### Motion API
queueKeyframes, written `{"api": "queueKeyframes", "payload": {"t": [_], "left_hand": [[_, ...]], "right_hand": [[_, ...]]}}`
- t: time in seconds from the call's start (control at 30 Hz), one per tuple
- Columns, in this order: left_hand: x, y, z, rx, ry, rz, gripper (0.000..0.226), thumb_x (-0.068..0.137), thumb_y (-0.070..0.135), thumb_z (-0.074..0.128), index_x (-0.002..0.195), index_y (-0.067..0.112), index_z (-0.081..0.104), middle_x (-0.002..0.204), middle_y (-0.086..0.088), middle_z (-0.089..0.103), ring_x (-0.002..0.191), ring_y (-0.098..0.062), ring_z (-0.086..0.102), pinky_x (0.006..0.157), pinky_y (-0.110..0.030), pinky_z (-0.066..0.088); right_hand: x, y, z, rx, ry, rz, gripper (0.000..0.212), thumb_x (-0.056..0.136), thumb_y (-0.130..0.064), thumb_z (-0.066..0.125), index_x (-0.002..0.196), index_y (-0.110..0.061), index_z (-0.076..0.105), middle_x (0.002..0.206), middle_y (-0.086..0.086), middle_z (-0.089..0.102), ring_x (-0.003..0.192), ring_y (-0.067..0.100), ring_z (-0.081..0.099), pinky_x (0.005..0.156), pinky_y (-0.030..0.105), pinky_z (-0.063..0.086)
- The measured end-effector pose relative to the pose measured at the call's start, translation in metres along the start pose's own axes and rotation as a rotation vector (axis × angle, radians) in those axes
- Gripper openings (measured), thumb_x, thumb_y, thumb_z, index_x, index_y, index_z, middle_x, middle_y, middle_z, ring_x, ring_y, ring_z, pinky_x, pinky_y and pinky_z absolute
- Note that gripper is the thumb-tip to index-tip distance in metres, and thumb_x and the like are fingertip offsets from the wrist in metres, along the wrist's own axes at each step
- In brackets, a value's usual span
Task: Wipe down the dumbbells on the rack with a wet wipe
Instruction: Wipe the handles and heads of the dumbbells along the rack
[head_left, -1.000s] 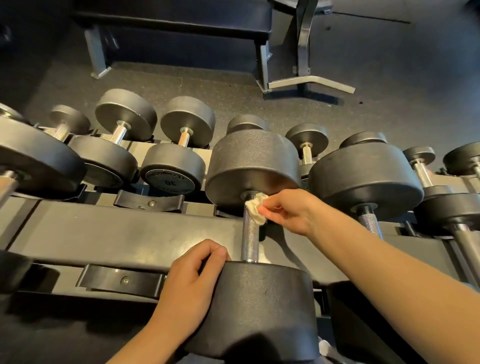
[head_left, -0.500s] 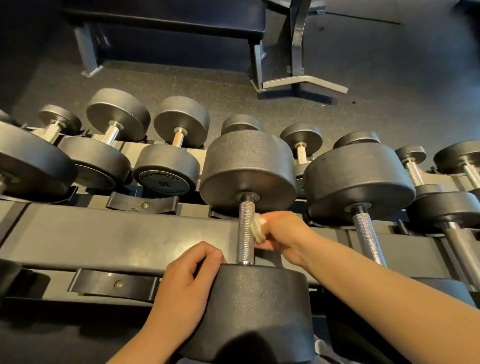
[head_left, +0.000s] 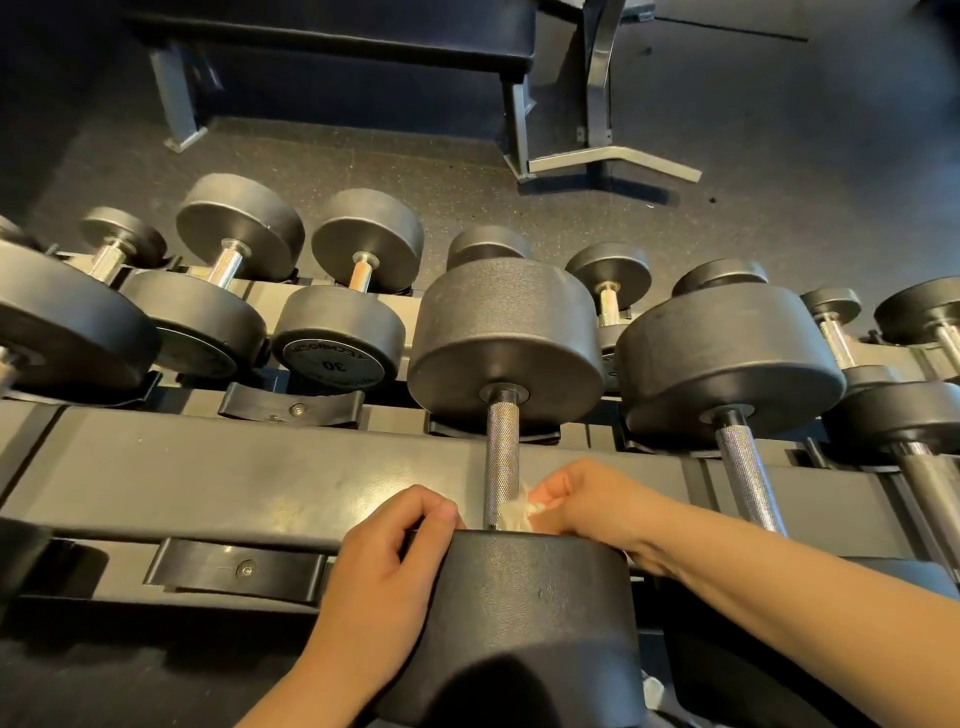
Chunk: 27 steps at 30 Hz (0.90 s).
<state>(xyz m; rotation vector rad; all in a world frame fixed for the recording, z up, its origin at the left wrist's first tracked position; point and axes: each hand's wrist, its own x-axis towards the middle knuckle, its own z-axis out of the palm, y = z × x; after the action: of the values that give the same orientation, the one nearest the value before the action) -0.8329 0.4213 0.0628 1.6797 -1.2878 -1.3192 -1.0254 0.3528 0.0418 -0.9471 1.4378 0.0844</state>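
Right hand (head_left: 587, 501) pinching a crumpled white wet wipe (head_left: 516, 514), fingers curled round it, pressing it against the lower end of the knurled steel handle (head_left: 502, 457) of the big dumbbell (head_left: 506, 338) at centre. Wipe touching the handle just above the near head (head_left: 530, 613), right where bar meets rubber. Left hand (head_left: 387, 566) resting on the left edge of that near head, fingers bent over its upper rim, thumb side toward the wipe; gripping or merely steadying, hard to tell from this angle.

Dumbbell lying front to back across the upper tier of the rack (head_left: 208, 478), far head seated in a black cradle, near head closest to the camera. Just to its right, a second large dumbbell (head_left: 727, 358) with a knurled handle, partly crossed by the right forearm. To the left, an empty black cradle (head_left: 234, 571) on the front rail.

Behind and below, a lower row of smaller dumbbells, one stamped 30 dumbbell (head_left: 337, 353) on its end face. Beyond the rack, dark speckled rubber floor (head_left: 467, 192) and the grey steel legs of a padded bench (head_left: 337, 36).
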Motion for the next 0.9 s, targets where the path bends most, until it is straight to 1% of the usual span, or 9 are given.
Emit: {"api": "queueKeyframes", "payload": {"t": [0.1,0.23,0.4,0.5,0.6,0.7,0.77,0.83,0.9], "left_hand": [[0.001,0.001,0.0,-0.006,-0.005,0.001,0.041,0.075,0.061,0.042,0.075,0.026,0.062,0.074,0.003,0.063,0.074,-0.012,0.057,0.064,-0.015,0.041],[0.0,0.002,0.001,0.0,-0.014,-0.014,0.039,0.076,0.06,0.041,0.074,0.027,0.062,0.075,0.005,0.063,0.076,-0.012,0.058,0.065,-0.015,0.042],[0.002,0.004,0.0,-0.012,-0.041,-0.054,0.038,0.075,0.059,0.041,0.073,0.027,0.061,0.075,0.004,0.062,0.076,-0.013,0.058,0.065,-0.016,0.043],[0.005,0.007,0.004,-0.099,-0.031,-0.143,0.035,0.068,0.059,0.046,0.068,0.028,0.063,0.073,0.005,0.064,0.074,-0.008,0.059,0.066,-0.011,0.042],[0.009,0.009,0.005,-0.158,0.003,-0.239,0.035,0.061,0.062,0.048,0.071,0.032,0.063,0.077,0.01,0.065,0.078,-0.005,0.059,0.069,-0.01,0.041],[0.01,0.009,0.005,-0.152,0.024,-0.277,0.023,0.069,0.056,0.053,0.077,0.037,0.062,0.083,0.014,0.065,0.085,0.0,0.059,0.07,-0.006,0.038],[0.01,0.011,0.005,-0.15,0.03,-0.262,0.026,0.069,0.058,0.052,0.08,0.038,0.063,0.085,0.014,0.065,0.086,0.0,0.059,0.069,-0.002,0.038],[0.009,0.011,0.005,-0.133,0.032,-0.242,0.033,0.069,0.061,0.046,0.083,0.035,0.063,0.087,0.01,0.065,0.085,-0.004,0.059,0.07,-0.004,0.039],[0.01,0.012,0.004,-0.119,0.027,-0.221,0.033,0.073,0.059,0.045,0.083,0.034,0.063,0.087,0.008,0.066,0.086,-0.008,0.06,0.071,-0.006,0.04]], "right_hand": [[0.008,0.0,-0.001,-0.025,-0.013,0.003,0.021,0.076,0.002,0.073,0.077,-0.014,0.06,0.071,0.002,0.058,0.063,0.008,0.053,0.062,0.019,0.046],[0.015,0.0,-0.009,-0.004,-0.158,0.025,0.025,0.076,0.003,0.071,0.077,-0.016,0.055,0.069,0.0,0.056,0.061,0.01,0.053,0.055,0.02,0.045],[0.008,-0.012,-0.013,-0.448,-0.14,-0.274,0.027,0.077,-0.01,0.072,0.064,-0.024,0.052,0.055,-0.012,0.05,0.053,0.0,0.046,0.059,0.022,0.037],[-0.003,-0.017,-0.022,-0.556,-0.204,-0.484,0.009,0.084,-0.015,0.065,0.081,-0.023,0.068,0.064,-0.018,0.055,0.064,-0.001,0.051,0.068,0.018,0.041],[-0.006,-0.017,-0.037,-0.495,-0.364,-0.406,0.016,0.089,-0.026,0.065,0.103,-0.025,0.073,0.081,-0.028,0.063,0.081,-0.006,0.06,0.08,0.015,0.047],[-0.001,-0.029,-0.033,-0.558,-0.404,-0.46,0.008,0.089,-0.027,0.063,0.086,-0.031,0.07,0.074,-0.018,0.065,0.071,0.002,0.063,0.073,0.019,0.049],[0.004,-0.042,-0.023,-0.717,-0.377,-0.563,0.015,0.087,-0.021,0.06,0.074,-0.029,0.062,0.065,-0.012,0.059,0.064,0.003,0.057,0.065,0.017,0.045],[0.009,-0.057,-0.013,-0.874,-0.349,-0.57,0.013,0.086,-0.026,0.062,0.075,-0.03,0.058,0.062,-0.013,0.051,0.062,0.002,0.049,0.059,0.015,0.038],[0.015,-0.065,-0.001,-0.91,-0.369,-0.51,0.007,0.087,-0.032,0.063,0.085,-0.025,0.061,0.068,-0.012,0.055,0.067,0.002,0.052,0.061,0.014,0.04]]}}
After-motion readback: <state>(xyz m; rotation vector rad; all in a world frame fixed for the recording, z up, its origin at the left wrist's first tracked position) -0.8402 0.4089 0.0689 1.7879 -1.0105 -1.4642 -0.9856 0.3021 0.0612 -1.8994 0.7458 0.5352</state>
